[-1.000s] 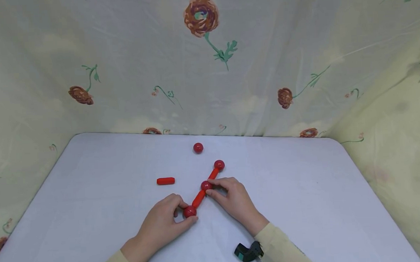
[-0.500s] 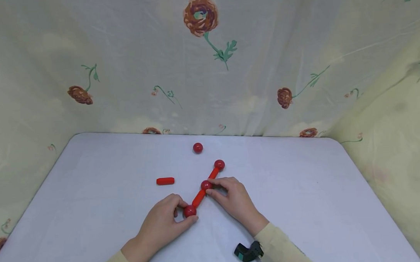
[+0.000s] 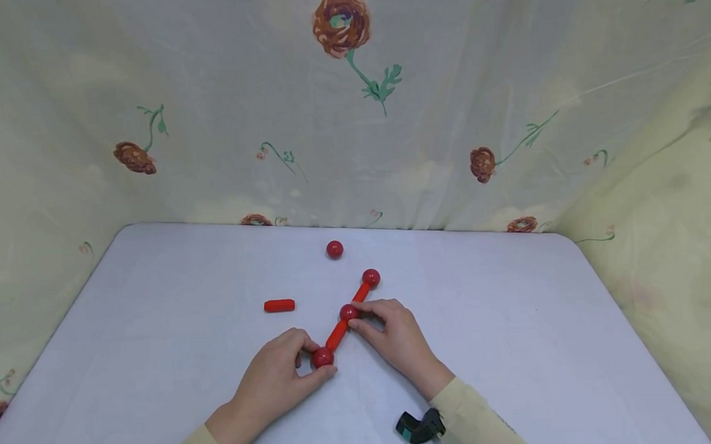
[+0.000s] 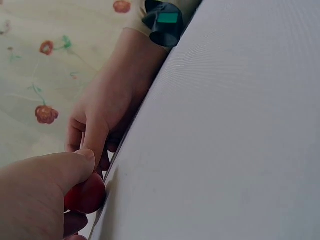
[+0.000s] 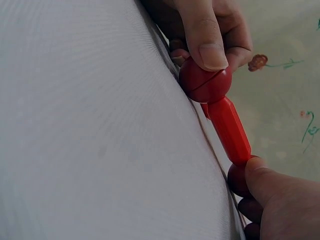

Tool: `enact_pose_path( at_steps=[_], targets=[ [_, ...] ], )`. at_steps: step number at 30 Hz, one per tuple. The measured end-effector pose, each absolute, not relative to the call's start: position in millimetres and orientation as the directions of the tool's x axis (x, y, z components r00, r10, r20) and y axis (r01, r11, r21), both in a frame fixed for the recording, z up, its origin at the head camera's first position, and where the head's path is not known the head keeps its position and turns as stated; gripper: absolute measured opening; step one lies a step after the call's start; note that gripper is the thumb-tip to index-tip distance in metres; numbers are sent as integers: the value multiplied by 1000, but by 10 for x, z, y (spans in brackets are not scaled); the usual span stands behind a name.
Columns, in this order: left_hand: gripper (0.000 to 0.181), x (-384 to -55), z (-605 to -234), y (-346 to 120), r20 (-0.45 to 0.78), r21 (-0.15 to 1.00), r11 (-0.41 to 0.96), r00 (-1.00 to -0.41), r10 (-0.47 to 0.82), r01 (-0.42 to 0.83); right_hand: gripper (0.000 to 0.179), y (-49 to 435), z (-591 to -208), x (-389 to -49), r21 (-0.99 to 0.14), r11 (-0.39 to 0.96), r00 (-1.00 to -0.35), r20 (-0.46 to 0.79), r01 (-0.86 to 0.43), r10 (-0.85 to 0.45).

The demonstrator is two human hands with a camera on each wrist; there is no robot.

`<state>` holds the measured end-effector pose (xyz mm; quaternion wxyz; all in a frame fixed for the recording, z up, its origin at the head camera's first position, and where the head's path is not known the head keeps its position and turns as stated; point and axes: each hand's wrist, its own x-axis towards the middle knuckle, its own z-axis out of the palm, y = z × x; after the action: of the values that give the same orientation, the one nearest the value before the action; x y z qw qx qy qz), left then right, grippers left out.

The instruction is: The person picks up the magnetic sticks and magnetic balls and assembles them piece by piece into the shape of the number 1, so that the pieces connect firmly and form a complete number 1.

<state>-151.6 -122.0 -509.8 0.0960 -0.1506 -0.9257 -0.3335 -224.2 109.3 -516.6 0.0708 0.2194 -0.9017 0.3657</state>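
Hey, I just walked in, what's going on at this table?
A person's left hand pinches the near ball, and their right hand pinches the middle ball. The near rod links those two, and the far rod runs between the middle ball and the far ball, all red and roughly in line. A loose ball and a loose rod lie apart from it on the table.

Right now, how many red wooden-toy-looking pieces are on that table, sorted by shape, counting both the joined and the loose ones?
Red balls: 4 (3 joined, 1 loose)
Red rods: 3 (2 joined, 1 loose)
Total: 7
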Motion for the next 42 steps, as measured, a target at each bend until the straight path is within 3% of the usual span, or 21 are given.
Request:
enact_pose_path(
  at_steps=[18, 29, 42],
  targets=[
    [49, -1588, -4968, -1286, 197, 640, 721, -963, 182, 267, 34, 1134, -5164, -2212, -645, 640, -908, 264, -417, -325],
    [43, -1794, -4833, -1432, 256, 617, 743, -959, 122, 259, 34, 1150, -5153, -2217, -650, 636, -908, 257, -417, -332],
    [40, -2004, -4776, -1608, 237, 620, 763, -971, 38, 182, 35, 1127, -5134, -2242, -662, 621, -904, 250, -421, -346]
  ],
)
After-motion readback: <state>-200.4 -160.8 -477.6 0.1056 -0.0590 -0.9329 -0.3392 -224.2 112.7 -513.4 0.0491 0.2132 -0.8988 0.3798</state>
